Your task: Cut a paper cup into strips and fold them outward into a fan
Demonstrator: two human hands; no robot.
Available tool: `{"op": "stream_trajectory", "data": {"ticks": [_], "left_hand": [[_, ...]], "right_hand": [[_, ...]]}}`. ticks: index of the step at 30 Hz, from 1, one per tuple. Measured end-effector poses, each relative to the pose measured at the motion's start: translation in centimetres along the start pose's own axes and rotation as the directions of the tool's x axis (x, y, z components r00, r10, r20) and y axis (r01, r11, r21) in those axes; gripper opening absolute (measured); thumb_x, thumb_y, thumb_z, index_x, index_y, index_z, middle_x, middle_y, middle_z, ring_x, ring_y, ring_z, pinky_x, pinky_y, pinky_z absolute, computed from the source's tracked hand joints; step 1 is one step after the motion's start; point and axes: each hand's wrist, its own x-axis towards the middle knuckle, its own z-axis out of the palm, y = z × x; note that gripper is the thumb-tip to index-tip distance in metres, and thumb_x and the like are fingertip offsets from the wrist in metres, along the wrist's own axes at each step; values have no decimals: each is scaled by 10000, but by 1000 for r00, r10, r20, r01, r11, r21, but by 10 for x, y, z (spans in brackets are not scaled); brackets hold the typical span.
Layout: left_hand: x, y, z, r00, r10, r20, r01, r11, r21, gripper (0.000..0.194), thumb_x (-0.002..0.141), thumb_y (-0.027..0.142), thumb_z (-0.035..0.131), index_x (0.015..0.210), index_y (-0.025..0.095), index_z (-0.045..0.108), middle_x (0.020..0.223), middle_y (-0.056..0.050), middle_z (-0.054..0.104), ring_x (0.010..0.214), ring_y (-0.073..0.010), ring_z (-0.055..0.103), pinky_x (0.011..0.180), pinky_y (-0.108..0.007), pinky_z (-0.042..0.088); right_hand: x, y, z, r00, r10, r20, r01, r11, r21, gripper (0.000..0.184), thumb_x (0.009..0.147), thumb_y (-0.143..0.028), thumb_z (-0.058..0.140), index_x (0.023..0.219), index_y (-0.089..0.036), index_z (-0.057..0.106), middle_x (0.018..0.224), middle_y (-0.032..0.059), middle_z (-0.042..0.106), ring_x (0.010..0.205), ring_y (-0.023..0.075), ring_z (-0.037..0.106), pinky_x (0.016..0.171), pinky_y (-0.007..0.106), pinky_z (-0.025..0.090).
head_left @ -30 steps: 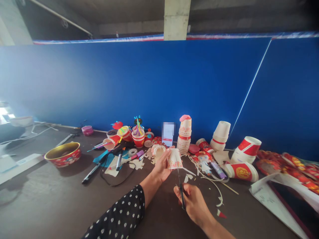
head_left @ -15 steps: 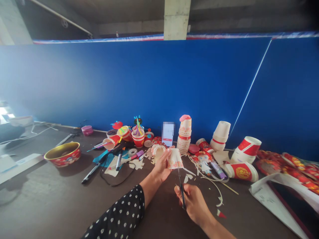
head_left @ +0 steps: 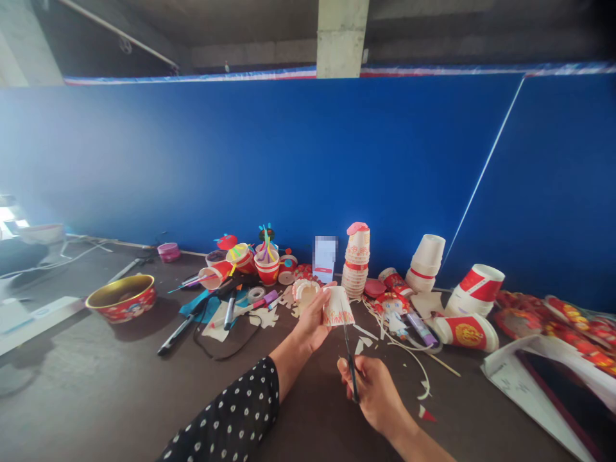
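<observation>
A white paper cup (head_left: 338, 305) with a red and orange pattern around its lower edge is held in my left hand (head_left: 310, 328), fingers closed around its left side. Slits run up its wall. My right hand (head_left: 378, 391) grips black-handled scissors (head_left: 351, 366), thumb and fingers in the handles. The blades point up at the patterned edge of the cup and reach onto its wall. Just behind my left fingers lies a cut paper cup piece (head_left: 307, 292) with a scalloped edge. White paper scraps (head_left: 362, 344) lie to the right of the scissors.
A phone (head_left: 326, 260) stands behind my hands, beside a tall stack of paper cups (head_left: 356, 269). Leftward are decorated cups (head_left: 267, 266), a marker (head_left: 230, 312) and a red-gold bowl (head_left: 122, 300). Rightward are a glue stick (head_left: 422, 328), tipped cups (head_left: 468, 332) and a tablet (head_left: 568, 391) on paper.
Both hands stay in nearly the same place. The cup and scissors shift only slightly against each other, with the blades still at the cup's patterned edge.
</observation>
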Motion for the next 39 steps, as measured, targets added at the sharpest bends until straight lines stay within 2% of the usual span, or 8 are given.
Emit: {"op": "stream_trajectory", "data": {"ticks": [20,29,39], "left_hand": [[-1,1,1,1000,3,1,-3,1000,-10,533,717,358,660,1189,185,482,962,-97,629,751,-198,612,610,-287,466],[-3,2,2,1000,-8,10,7,999,31,545,737,343,636,1223,182,448,935,-93,620,717,-195,611,633,-325,484],[-5,-2,5,993,-38,115,33,999,42,521,722,321,647,1190,178,467,844,-86,635,657,-204,618,617,-336,485]], "right_hand": [[0,-1,0,1000,-17,-13,18,997,77,546,686,-687,492,578,-158,577,508,22,566,444,110,499,444,219,371],[-1,-2,-2,1000,13,6,-13,999,43,490,714,-612,536,523,-162,512,448,-15,509,430,92,457,444,204,323],[-5,-18,-8,1000,16,24,-17,1000,11,482,729,-607,509,525,-170,493,441,-21,486,427,89,418,445,205,292]]}}
